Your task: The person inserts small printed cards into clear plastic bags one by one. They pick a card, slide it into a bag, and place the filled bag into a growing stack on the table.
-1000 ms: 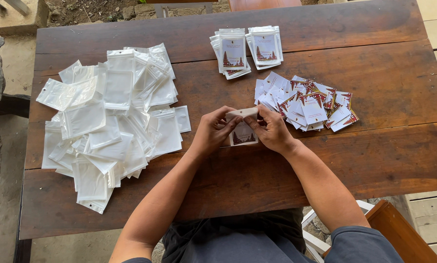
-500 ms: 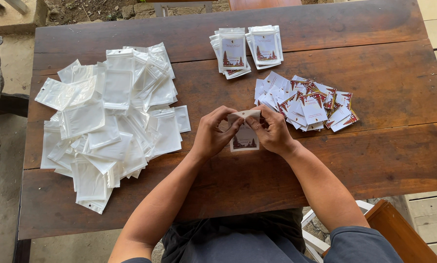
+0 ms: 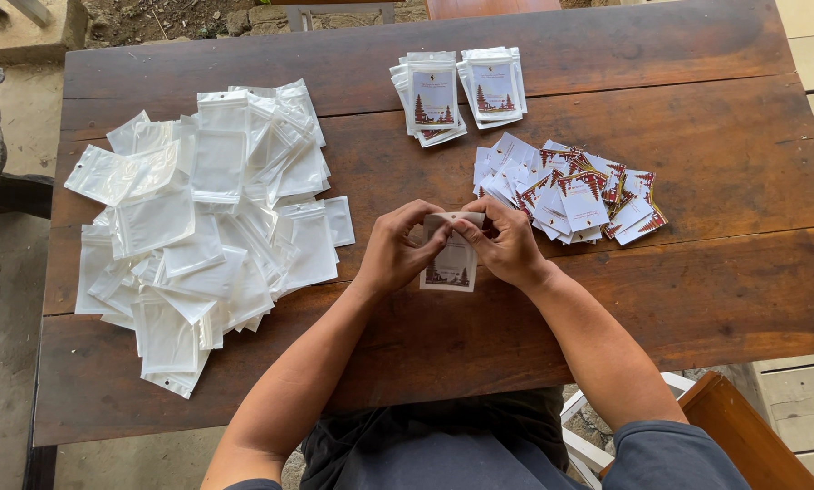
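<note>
Between both hands (image 3: 452,245): a small pouch (image 3: 451,266).

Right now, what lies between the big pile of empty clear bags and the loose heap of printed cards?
In the head view, both hands, left and right, pinch one small bag with a card inside, over bare wooden table, between the empty bags and the cards.

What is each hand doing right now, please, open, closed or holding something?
Left hand: closed, pinching the top edge of the small pouch.
Right hand: closed, pinching the same pouch's top edge.
</note>
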